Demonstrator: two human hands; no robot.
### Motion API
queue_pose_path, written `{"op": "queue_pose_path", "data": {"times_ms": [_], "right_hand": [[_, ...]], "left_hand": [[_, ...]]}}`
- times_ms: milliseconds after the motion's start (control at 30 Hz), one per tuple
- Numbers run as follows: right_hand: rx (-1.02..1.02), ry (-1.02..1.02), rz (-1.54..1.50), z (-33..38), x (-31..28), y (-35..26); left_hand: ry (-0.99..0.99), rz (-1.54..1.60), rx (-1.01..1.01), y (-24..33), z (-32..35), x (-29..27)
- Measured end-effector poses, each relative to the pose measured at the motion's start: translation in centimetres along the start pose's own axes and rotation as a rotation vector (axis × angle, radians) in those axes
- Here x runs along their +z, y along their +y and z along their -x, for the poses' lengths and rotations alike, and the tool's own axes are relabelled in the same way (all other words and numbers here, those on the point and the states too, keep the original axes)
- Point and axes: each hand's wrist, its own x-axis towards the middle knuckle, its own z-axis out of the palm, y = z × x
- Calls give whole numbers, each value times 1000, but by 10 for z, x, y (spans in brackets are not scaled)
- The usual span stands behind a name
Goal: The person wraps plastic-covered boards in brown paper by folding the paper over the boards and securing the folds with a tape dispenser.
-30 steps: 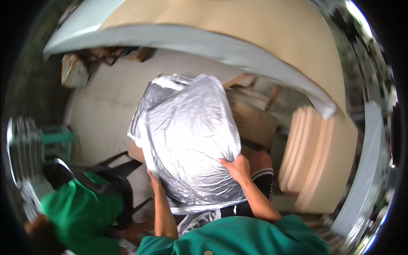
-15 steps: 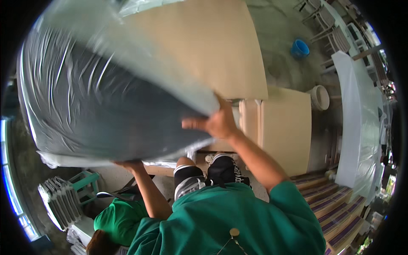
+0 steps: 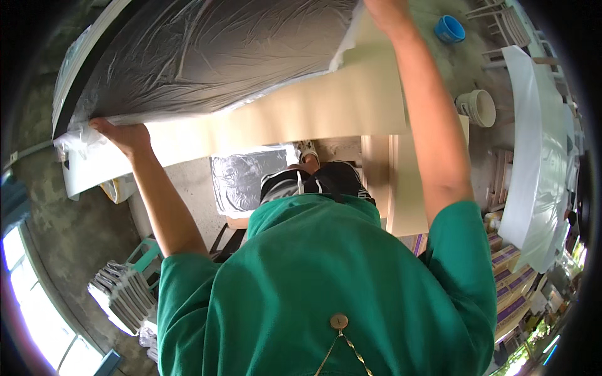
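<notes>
A flat dark panel in clear plastic film (image 3: pixel 238 56) is at the upper left of the view, in front of the person and above a large beige board (image 3: pixel 282 116); whether it touches this board, I cannot tell. The left hand (image 3: pixel 128 136) grips the panel at its lower left corner, with the thumb on the near edge and the other fingers mostly hidden. The right hand (image 3: pixel 389 14) is at the right side of the panel, but the upper border of the picture cuts it, so I cannot tell whether it is closed on the edge. The two arms are spread wide, probably because the panel is broad and a hold near both ends keeps it level. The film seems to be there against scratches; it is wrinkled and gathers loosely near the left hand. Below the board, close to the person's legs, lies a silvery plastic-wrapped package (image 3: pixel 241 182), apart from both hands. Pale boards (image 3: pixel 407 182) stand at the right, likely put aside to leave the front free. Farther off are a blue bucket (image 3: pixel 449 29) and a white bucket (image 3: pixel 478 108).
</notes>
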Motion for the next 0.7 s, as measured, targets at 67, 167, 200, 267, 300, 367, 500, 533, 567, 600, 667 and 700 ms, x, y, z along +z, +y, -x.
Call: {"op": "queue_pose_path", "data": {"times_ms": [67,167,200,267,300,367,500,533,567,600,667,700], "right_hand": [[9,-20,144,-14,-36,-1],[263,-146,125,-19,-71,12],[449,-214,32,-16,-79,40],[639,-267,-38,-20,-82,55],[650,-264,-40,-20,-73,51],[559,-319,-145,-29,-76,50],[394,-377,-354,-52,-115,54],[373,-236,22,-43,-103,73],[369,-215,99,-40,-93,79],[362,-185,184,-36,-87,81],[354,-141,310,-30,-80,88],[356,-119,362,-22,-89,86]], "left_hand": [[21,104,-135,11,-14,23],[29,155,-222,10,-23,46],[37,148,-229,7,-24,50],[61,177,-246,-4,-29,58],[90,182,-247,-5,-31,57],[-38,-113,-68,-24,-45,27],[-48,625,-449,-37,-78,-3],[-14,540,-380,-36,-79,6],[28,410,-309,-40,-78,14],[43,282,-238,-43,-79,20],[57,-15,-88,-47,-76,19],[29,-165,-14,-67,-73,25]]}}
